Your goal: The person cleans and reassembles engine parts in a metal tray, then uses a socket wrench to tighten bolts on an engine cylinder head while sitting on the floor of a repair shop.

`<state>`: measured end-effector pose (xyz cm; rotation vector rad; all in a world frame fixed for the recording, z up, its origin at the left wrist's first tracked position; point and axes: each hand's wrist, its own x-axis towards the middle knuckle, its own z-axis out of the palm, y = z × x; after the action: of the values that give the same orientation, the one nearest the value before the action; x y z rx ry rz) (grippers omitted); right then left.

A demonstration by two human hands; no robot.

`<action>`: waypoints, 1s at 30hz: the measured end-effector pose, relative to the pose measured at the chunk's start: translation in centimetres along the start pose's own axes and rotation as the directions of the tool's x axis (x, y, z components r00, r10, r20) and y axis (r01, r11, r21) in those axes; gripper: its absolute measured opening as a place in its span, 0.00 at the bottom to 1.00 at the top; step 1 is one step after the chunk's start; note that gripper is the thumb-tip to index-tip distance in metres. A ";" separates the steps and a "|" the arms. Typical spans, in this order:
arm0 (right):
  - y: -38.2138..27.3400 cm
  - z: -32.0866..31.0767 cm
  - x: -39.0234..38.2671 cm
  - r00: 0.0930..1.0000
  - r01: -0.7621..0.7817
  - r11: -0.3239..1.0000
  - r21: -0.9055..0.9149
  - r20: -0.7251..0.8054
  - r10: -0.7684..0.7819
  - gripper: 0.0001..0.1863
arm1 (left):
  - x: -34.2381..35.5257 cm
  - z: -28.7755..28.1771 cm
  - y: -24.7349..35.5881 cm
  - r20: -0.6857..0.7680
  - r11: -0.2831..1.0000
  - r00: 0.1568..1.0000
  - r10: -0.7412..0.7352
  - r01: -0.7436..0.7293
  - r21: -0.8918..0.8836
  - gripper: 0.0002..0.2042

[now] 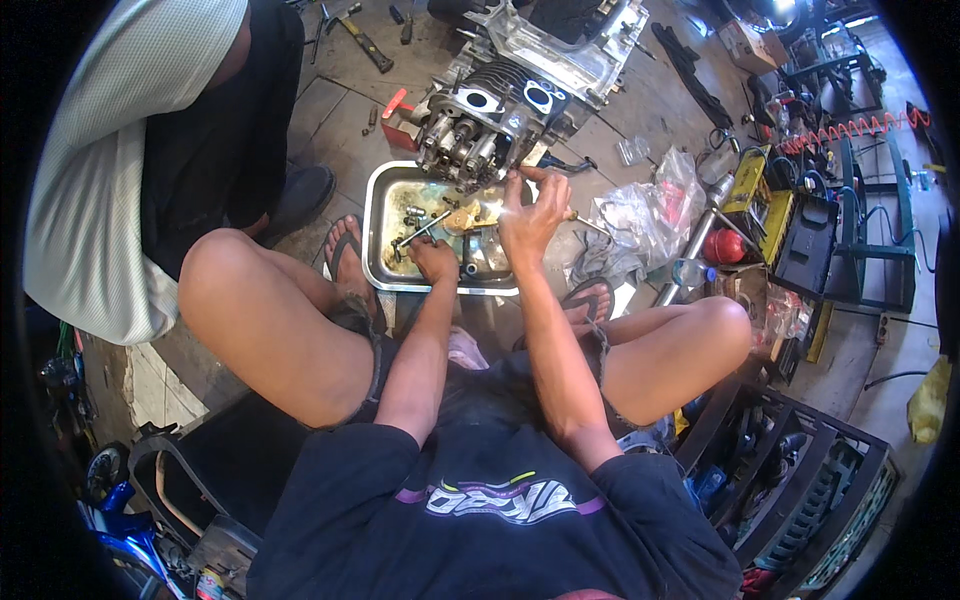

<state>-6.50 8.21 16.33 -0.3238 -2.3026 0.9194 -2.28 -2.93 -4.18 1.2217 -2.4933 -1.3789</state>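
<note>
My left hand point(436, 258) is closed on a slim metal T-handle tool point(423, 229) over a shallow metal tray point(372, 215) of oily liquid with several small fittings and parts. Above the tray's back edge sits an engine point(512, 85) with finned body and exposed valve gear point(455, 148). My right hand point(532, 218) is raised to the engine's lower right corner, fingers bent at it; what they hold, if anything, is hidden.
Another person in dark trousers point(270, 110) is at the left. Hammer point(370, 45) and loose tools lie behind. At right are plastic bags point(650, 210), a bottle point(690, 272), toolboxes point(805, 230) and a red coiled hose point(850, 125). A crate point(800, 480) stands lower right.
</note>
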 end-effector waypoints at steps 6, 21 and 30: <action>0.6 0.3 0.1 0.999 0.008 1.000 -0.011 0.047 -0.007 0.06 | 0.8 0.6 -1.1 -0.004 0.999 0.999 0.046 -0.046 -0.006 0.13; 0.7 0.7 0.2 0.995 0.096 0.994 -0.044 0.023 -0.095 0.07 | -7.9 -4.6 13.2 -0.200 0.712 0.868 0.455 -0.489 -0.504 0.17; 0.2 1.1 -0.2 0.989 -0.126 0.986 0.110 0.088 0.117 0.08 | -6.5 -7.6 14.8 -0.144 0.738 0.785 0.602 -0.617 -0.274 0.08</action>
<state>-7.05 7.64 15.47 -0.3878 -2.3118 1.1409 -4.00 0.31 13.27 0.3037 -2.2090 -1.4289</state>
